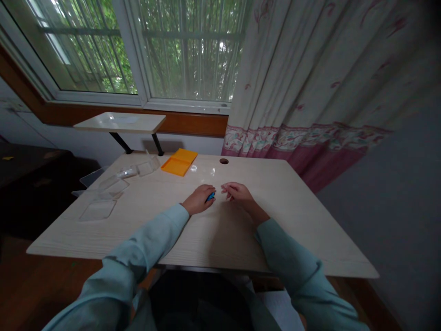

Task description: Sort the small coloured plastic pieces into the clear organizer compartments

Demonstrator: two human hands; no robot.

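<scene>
My left hand (199,198) rests on the pale wooden desk (292,220) with its fingers curled around a small blue object (210,196) that peeks out at the fingertips. My right hand (237,191) lies just to the right of it, fingers bent and close together, the tips nearly touching the blue object. What the right fingers hold, if anything, is too small to make out. Both arms wear light teal sleeves.
An orange flat tray (179,162) lies at the desk's far middle. Clear plastic boxes and lids (103,197) sit along the left side. A cable hole (223,161) is near the far edge. A small white shelf (120,122), window and curtain stand behind.
</scene>
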